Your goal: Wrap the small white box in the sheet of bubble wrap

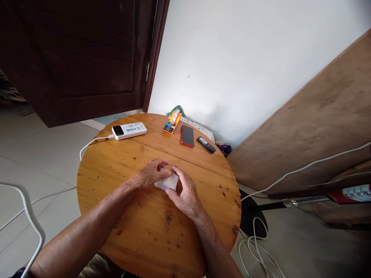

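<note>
A small, clear, whitish packet (171,181) with a printed label sits between my hands over the middle of the round wooden table (127,227). My left hand (150,172) grips it from the left, thumb lying across its top. On the other side, my right hand (187,195) curves around the packet, with thumb at the near edge and fingers at the far edge. What exactly is inside cannot be made out.
Along the table's far side lie a white power bank (130,131) with a cable, an orange tape dispenser (172,122), a red-edged phone (187,136) and a dark handheld device (206,144). White cables (255,247) coil on the floor at right. A wall (232,69) stands behind.
</note>
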Available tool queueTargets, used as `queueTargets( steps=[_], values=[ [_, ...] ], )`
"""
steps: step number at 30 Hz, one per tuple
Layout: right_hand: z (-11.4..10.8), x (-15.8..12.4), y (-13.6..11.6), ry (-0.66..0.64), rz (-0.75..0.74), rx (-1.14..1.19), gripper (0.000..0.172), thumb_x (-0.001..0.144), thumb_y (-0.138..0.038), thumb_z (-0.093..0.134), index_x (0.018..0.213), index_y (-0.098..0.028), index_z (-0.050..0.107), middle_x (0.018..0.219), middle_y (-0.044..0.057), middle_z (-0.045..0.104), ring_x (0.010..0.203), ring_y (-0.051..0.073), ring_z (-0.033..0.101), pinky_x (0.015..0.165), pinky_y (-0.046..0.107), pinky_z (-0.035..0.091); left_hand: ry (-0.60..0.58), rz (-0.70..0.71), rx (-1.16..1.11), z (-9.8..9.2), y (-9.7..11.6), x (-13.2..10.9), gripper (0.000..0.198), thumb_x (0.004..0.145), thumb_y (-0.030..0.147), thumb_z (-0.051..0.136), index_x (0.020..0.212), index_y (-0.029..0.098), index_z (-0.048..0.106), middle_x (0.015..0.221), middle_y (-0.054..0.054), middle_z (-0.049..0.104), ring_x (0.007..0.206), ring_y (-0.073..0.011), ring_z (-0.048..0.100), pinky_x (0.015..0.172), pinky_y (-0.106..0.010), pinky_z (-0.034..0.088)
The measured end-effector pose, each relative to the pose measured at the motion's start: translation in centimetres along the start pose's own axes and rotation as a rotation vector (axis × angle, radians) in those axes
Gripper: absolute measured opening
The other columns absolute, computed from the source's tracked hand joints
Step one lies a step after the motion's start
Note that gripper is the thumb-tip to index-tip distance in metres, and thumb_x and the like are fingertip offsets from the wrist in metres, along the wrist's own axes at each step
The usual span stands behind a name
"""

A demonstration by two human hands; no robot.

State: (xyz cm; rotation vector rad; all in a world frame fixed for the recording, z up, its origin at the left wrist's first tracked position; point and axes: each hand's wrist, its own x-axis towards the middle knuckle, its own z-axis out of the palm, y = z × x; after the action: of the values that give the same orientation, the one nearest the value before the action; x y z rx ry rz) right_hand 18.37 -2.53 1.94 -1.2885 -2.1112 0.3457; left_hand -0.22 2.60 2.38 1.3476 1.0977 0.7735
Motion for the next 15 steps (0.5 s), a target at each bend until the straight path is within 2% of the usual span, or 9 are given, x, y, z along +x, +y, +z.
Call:
queueTargets(
  steps=[4,7,11,15],
  values=[
    [0.2,0.0,-0.1,0.051,-0.009,-0.027,0.062,0.076,-0.02,0.065,0.135,-0.024,0.048,0.126,0.01,0.064,0.113,0.029,0.06,0.097,0.047,0.048,0.021,0.015,0.111,0.3,-0.3,0.1,0.055,0.065,0.039,0.064,0.115,0.015,0.062,0.084,-0.002,0.062,0.074,-0.0167,0.056,0.061,-0.025,0.043],
    [0.3,0.0,-0.3,0.081,-0.021,-0.027,0.059,0.077,-0.02,0.066,0.134,-0.023,0.049,0.123,0.01,0.066,0.112,0.029,0.061,0.096,0.047,0.048,0.031,0.028,0.127,0.2,0.1,-0.1,0.058,0.065,0.035,0.062,0.119,0.015,0.06,0.088,-0.003,0.062,0.074,-0.0159,0.056,0.061,-0.024,0.044],
    [0.4,0.2,0.0,0.102,-0.012,-0.022,0.057,0.08,-0.022,0.064,0.135,-0.023,0.049,0.125,0.011,0.065,0.114,0.029,0.06,0.098,0.047,0.047,0.06,0.047,0.111,0.1,0.7,-0.2,0.064,0.064,0.028,0.062,0.127,0.016,0.056,0.105,-0.006,0.063,0.079,-0.0157,0.058,0.066,-0.025,0.048],
    [0.2,0.3,0.1,0.059,0.003,-0.014,0.063,0.078,-0.024,0.065,0.138,-0.022,0.046,0.132,0.012,0.062,0.118,0.03,0.058,0.1,0.05,0.046,0.146,0.06,0.064,-0.2,0.8,-0.1,0.058,0.066,0.025,0.062,0.123,0.017,0.058,0.106,-0.007,0.066,0.09,-0.019,0.061,0.078,-0.03,0.051]
  ],
)
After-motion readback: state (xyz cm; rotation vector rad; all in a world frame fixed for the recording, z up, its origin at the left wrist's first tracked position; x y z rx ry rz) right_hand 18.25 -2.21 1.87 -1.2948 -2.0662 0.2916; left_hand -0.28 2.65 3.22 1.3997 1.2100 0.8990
